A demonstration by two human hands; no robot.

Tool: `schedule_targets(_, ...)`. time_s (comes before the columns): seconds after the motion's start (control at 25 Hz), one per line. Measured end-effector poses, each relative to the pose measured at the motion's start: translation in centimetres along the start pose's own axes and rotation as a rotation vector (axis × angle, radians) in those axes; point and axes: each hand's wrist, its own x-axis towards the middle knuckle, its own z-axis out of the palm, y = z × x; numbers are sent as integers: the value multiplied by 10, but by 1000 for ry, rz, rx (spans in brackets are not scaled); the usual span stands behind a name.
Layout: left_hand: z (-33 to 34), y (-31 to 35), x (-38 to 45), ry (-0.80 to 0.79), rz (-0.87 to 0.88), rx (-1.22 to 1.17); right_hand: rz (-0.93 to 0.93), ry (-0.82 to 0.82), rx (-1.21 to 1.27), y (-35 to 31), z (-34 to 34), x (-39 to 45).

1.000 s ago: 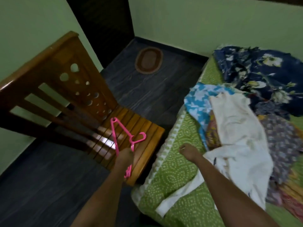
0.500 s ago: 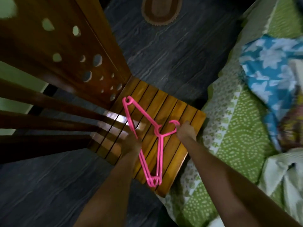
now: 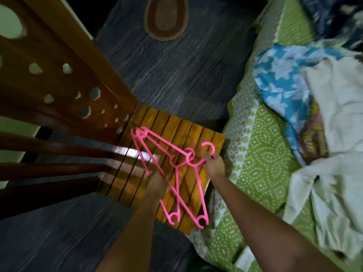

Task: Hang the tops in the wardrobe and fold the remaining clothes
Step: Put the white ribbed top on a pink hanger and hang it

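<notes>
Pink hangers [image 3: 176, 173] held over chair seat [image 3: 198, 134], partly separated. Right hand [image 3: 214, 165] pinched on one hanger's neck beside hook; left hand [image 3: 157, 185] curled round lower bars. Clothes [image 3: 324, 118] piled on bed [image 3: 255, 154], right of chair. Risk: hooks judged interlocked; hard pull could snap plastic or drop a hanger.

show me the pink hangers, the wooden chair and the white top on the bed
pink hangers [image 3: 177, 148], head view, on an upper arm
wooden chair [image 3: 198, 132], head view, on a bare seat slat
white top [image 3: 341, 107], head view, mid-fabric
</notes>
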Motion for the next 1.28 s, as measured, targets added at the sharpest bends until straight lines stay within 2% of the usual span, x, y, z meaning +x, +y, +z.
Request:
schedule_targets(0.08, 26, 24, -18, -8, 170, 79, -64, -31, 180, 5, -34, -7)
schedule_targets(0.2, 86, 80, -46, -54, 290, 149, -78, 2, 399, 9, -108, -31)
schedule_targets(0.32, 171, 143, -85, -109, 356, 133, -105, 145, 441, 28, -219, -36)
schedule_targets(0.44, 264, 196, -140, -282, 420, 111, -87, 292, 485, 69, -340, -35)
schedule_targets(0.52, 327, 234, -178, -385, 552, 173, -85, 375, 544, 98, -422, -31)
schedule_targets(0.6, 378, 272, -204, -330, 745, 383, -91, 446, 613, 122, -490, -24)
schedule_targets(0.72, 431, 326, -214, -76, 1048, 811, -99, 527, 743, 155, -570, -9)
schedule_targets(0.76, 441, 344, -209, 1, 1086, 904, -97, 540, 735, 164, -588, -4)
schedule_targets(0.84, 458, 381, -194, 111, 1052, 957, -107, 526, 722, 176, -615, 4)
schedule_targets(0.92, 469, 410, -184, 148, 996, 979, -124, 489, 723, 185, -631, 12)
schedule_targets(1.12, 482, 426, -176, -70, 1024, 1280, -117, 394, 765, 194, -640, 27)
schedule_targets(1.28, 479, 423, -182, -78, 848, 1059, -119, 318, 752, 196, -646, 33)
